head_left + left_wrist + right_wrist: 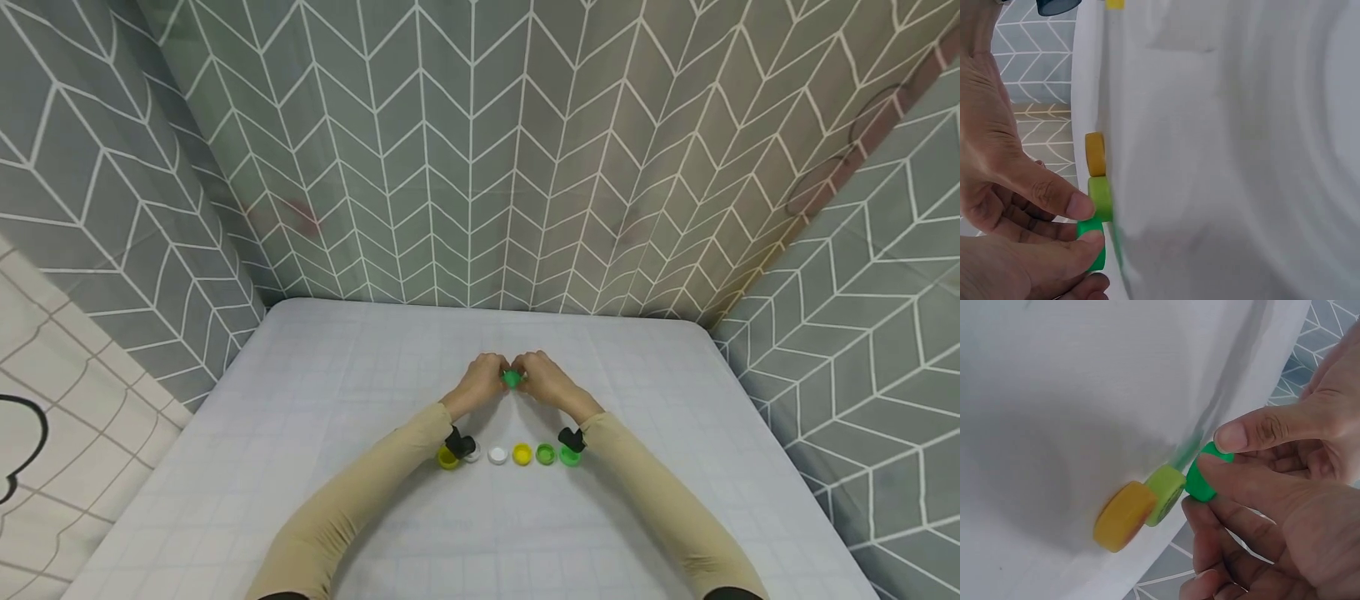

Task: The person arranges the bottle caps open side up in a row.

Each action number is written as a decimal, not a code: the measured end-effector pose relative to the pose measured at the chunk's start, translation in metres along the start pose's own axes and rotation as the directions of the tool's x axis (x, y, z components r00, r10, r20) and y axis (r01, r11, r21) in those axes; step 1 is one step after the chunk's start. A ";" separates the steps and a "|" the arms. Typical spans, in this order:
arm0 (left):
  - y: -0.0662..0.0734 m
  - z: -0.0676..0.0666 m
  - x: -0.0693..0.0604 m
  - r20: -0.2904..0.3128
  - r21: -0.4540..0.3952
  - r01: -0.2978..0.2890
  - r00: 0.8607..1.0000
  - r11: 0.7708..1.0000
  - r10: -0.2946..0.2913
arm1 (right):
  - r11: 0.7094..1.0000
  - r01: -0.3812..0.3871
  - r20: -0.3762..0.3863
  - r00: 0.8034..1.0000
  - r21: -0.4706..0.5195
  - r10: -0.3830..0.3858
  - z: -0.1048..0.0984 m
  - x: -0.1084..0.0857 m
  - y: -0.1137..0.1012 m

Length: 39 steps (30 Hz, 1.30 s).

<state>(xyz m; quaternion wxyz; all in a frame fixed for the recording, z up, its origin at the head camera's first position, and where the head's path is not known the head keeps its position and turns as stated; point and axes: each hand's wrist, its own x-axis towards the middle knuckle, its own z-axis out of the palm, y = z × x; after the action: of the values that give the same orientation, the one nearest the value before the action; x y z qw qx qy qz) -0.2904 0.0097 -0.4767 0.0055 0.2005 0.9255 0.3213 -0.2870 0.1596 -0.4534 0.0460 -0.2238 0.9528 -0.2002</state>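
My left hand (pixel 480 385) and right hand (pixel 547 382) meet over the middle of the table, thumbs and fingers pinching one green bottle cap (pixel 512 379) between them. In the right wrist view, both thumbs press on this green cap (pixel 1200 480). Beside it are a lime-green cap (pixel 1166 495) and an orange-yellow cap (pixel 1124 517), in a short line. Both also show in the left wrist view, the lime cap (pixel 1101 199) next to the green one. The head view does not show these two; my right hand seems to cover them.
Nearer to me, below my wrists, lies a row of caps: yellow (pixel 447 457), white (pixel 497 455), yellow (pixel 522 453), lime (pixel 545 453) and green (pixel 570 456). Another white cap is partly hidden by the left wrist camera (pixel 459 442). Patterned curtains (pixel 472 150) surround the white table (pixel 360 350).
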 end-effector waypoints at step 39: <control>0.009 -0.014 -0.014 -0.083 -0.181 -0.013 0.997 0.983 -0.002 | 0.991 0.023 -0.078 0.997 0.133 -0.013 -0.013 -0.015 0.000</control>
<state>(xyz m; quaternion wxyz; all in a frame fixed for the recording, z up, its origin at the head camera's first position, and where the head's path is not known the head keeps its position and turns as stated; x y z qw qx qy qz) -0.2760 0.0029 -0.4618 -0.0152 0.1882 0.8912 0.4124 -0.2760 0.1713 -0.4412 0.0223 -0.2209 0.9362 -0.2723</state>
